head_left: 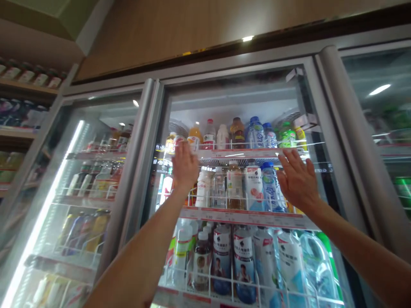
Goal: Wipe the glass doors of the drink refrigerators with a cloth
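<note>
My left hand is raised in front of the glass door of a drinks fridge. Its fingers are stretched upward and slightly blurred, with nothing held. Farther right, my right hand is also up, flat and with the fingers apart, beside a blue-capped bottle on the middle shelf. I cannot tell whether either palm touches the glass. Behind it stand an orange drink bottle, a red-capped bottle, a green bottle and a white carton-like bottle.
Larger bottles, such as a dark one, fill the lower shelf behind a white wire rail. A lit fridge section adjoins on the left, another on the right. Far left, wooden shelves carry jars. Metal door frames separate the sections.
</note>
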Action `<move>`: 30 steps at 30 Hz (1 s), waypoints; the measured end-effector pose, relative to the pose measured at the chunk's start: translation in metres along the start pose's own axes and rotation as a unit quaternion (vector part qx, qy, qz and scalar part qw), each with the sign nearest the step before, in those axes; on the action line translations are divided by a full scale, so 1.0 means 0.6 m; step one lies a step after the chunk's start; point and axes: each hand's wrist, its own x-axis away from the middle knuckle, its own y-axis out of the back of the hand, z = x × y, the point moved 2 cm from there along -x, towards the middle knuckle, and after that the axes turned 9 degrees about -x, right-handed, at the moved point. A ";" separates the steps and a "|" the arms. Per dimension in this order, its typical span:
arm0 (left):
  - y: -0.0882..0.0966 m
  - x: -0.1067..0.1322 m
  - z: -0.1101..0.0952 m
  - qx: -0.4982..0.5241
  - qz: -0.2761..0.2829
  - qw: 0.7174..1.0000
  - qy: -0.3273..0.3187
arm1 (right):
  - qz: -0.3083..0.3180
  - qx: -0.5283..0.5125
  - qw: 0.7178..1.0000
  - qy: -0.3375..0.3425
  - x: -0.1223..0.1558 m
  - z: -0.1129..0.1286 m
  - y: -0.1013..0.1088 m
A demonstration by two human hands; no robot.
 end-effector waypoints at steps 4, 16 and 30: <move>0.007 0.075 0.032 -0.003 -0.031 0.999 -0.026 | 0.019 -0.012 0.999 0.023 0.004 0.046 -0.007; 0.021 0.191 0.183 -0.028 -0.097 0.995 -0.001 | 0.032 -0.046 0.997 0.048 0.061 0.116 -0.023; 0.032 0.279 0.151 -0.036 -0.088 0.995 0.001 | 0.076 -0.074 0.993 0.044 0.126 0.138 0.016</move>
